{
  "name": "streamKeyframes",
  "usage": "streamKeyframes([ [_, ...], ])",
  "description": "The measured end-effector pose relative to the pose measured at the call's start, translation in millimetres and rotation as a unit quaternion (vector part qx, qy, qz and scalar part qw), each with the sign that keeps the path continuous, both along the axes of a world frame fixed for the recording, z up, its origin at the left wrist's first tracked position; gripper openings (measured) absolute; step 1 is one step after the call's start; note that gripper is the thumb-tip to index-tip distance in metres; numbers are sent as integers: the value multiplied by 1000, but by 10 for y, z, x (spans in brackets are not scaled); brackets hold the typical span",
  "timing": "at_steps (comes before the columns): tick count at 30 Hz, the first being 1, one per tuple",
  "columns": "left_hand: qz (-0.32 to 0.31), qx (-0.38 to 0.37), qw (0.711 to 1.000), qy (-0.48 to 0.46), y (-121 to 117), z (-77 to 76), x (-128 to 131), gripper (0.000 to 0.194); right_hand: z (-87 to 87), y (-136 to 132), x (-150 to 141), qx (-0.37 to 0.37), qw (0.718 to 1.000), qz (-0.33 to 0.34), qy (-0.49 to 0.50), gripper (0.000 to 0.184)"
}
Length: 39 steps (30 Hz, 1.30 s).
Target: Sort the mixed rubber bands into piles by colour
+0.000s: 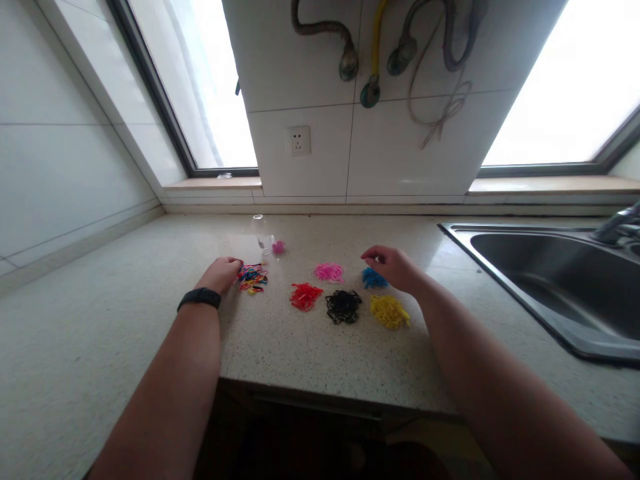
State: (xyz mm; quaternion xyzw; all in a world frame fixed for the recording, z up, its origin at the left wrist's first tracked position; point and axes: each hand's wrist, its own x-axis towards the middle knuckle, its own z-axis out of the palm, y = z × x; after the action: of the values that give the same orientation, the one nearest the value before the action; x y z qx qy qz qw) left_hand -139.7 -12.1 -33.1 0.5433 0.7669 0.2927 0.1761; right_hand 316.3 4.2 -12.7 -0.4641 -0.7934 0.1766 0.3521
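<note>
Small elastic bands lie in heaps on a speckled counter (320, 347). My left hand (220, 274), a black band on its wrist, rests beside a mixed-colour heap (253, 277), its curled fingers touching it. My right hand (395, 267) hovers over a blue heap (373, 279) with fingers pinched together; whatever is between them is too small to see. Sorted heaps lie between the hands: pink (329, 271), red (305, 296), black (343, 306) and yellow (389, 311).
A clear jar (263, 235) lies on its side behind the heaps, with a pink lid (279, 247) beside it. A steel sink (555, 280) and tap (617, 225) fill the right side. Tiled walls, a socket (299, 141) and hoses stand behind.
</note>
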Motion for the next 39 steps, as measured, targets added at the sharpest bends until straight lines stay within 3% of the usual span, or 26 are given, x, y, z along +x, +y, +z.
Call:
streamKeyframes([
  [15,-10,4,995,-103,-134,126,166,26,-13,-3,-11,-18,1000,13,-9,28],
  [26,-12,22,970,-240,-159,197,277,36,-45,22,-2,-24,999,27,5,27],
  [39,-8,47,968,-245,-260,333,363,42,-20,-10,-14,-27,999,18,-6,27],
])
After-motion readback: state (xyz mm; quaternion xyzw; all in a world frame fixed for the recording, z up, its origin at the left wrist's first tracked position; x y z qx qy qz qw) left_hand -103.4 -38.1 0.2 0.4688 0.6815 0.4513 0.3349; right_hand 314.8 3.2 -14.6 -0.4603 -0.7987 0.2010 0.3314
